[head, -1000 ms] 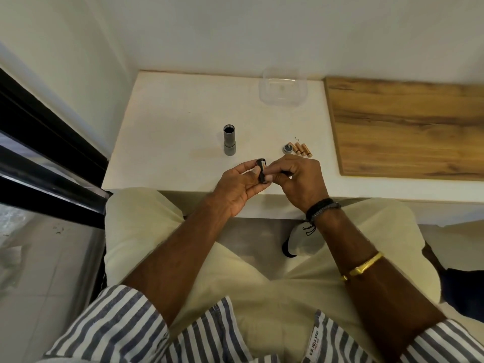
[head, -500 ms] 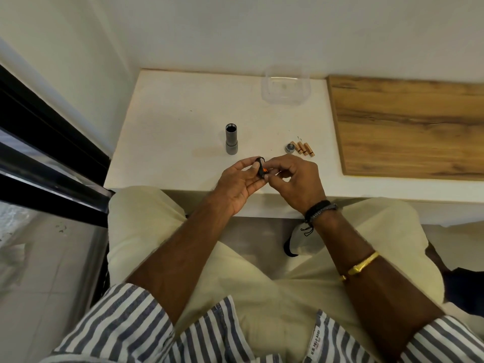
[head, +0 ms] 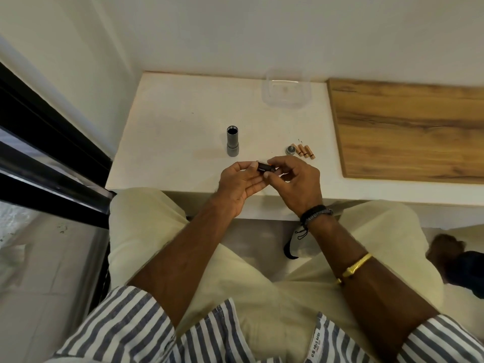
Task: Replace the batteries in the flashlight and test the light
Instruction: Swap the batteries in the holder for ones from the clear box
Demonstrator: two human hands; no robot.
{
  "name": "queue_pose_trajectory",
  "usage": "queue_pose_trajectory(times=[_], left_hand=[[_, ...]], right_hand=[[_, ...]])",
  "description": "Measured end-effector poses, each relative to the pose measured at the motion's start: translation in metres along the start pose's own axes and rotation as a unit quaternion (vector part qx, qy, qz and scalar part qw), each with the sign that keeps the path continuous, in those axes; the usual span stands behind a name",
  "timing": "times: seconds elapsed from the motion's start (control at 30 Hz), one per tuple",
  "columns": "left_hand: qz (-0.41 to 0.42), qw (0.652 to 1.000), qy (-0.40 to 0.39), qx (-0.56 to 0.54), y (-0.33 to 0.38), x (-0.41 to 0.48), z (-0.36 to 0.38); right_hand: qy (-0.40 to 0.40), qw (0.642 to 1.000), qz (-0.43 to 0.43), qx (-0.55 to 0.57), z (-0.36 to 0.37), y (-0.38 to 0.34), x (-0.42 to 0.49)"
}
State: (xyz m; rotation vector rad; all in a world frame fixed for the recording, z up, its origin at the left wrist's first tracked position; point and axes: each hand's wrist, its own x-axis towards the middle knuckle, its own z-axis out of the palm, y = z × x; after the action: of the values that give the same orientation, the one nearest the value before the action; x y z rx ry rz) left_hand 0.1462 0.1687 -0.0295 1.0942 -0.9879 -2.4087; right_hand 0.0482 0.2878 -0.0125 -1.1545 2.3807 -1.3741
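Battery holder (head: 265, 169), small and dark, now lying level between both hands just above the near edge of the tabletop (head: 167, 142); a second ago standing more on end, pinched at the same spot. An orange-tipped battery showing in it since half a second back. Left hand (head: 239, 186) cupped under the holder's left end, thumb on top. Right hand (head: 298, 183) pinching the right end with fingertips, remaining fingers curled. Both hands closed on the holder, neither spread wide.

Flashlight body (head: 232, 141) standing upright on the tabletop, open end up, just beyond the hands and apart from them; unmoved across the frames. Tail cap (head: 290, 150) and three copper-coloured batteries (head: 305, 151) lying in a row to the right, likewise unmoved. Clear plastic box (head: 286, 91) at the far edge. Wooden board (head: 408, 129) on the right.

Judgement: holder turned flat for seating or checking cells. Loading stage, mid-task. Reassembly and light test not yet done. Whether the row holds old or fresh cells: cannot tell.
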Motion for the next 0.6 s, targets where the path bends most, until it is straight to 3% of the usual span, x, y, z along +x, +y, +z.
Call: queue_pose_trajectory(times=[0.17,0.3,0.43,0.6], left_hand=[[0.022,0.998,0.006,0.051,0.005,0.001,0.0],[0.134,0.974,0.132,0.124,0.01,0.006,-0.003],[0.24,0.913,0.256,0.207,0.021,0.019,-0.009],[0.223,0.889,0.233,0.323,0.036,0.038,-0.012]], right_hand=[[0.049,0.988,0.1,0.105,0.001,0.007,0.005],[0.075,0.966,0.167,0.181,0.002,0.013,0.008],[0.083,0.948,0.186,0.246,0.002,0.014,0.011],[0.091,0.932,0.205,0.284,0.002,0.014,0.013]])
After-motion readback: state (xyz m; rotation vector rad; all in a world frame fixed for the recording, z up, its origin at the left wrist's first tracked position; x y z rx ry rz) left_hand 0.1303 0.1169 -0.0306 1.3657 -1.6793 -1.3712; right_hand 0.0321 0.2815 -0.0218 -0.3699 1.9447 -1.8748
